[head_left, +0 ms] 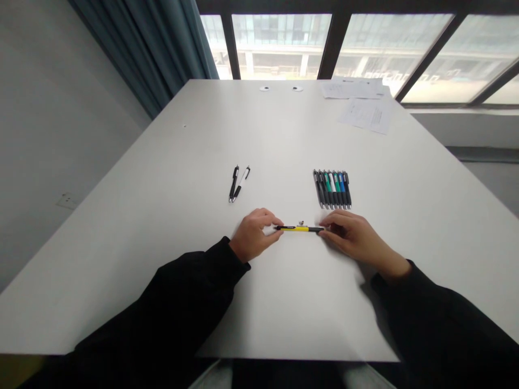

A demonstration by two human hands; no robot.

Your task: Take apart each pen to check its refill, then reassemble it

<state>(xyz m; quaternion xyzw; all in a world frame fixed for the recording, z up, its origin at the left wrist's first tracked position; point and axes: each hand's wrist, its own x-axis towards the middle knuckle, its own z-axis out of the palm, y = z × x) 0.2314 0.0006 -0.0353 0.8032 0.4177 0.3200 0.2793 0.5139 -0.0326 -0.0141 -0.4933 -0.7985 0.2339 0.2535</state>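
A yellow and black pen [301, 229] lies sideways between my two hands, low over the white table. The fingers of my left hand [256, 232] pinch its left end. At its dark right end, my right hand [352, 236] has thumb and fingertips closed around the tip. Just behind the pen's middle sits a small metallic piece [301, 222], too small to name. Beyond my right hand, several pens [332, 189] in black, green, white and blue lie side by side in a row. A black pen [234, 183] and a white and black pen [242, 183] rest beyond my left hand.
The white table [170, 178] reaches back to the windows [284, 46]. Paper sheets [367, 113] lie at its far right. Two white oval pieces [297, 88] sit along the far edge. A blue curtain [162, 48] hangs at the far left.
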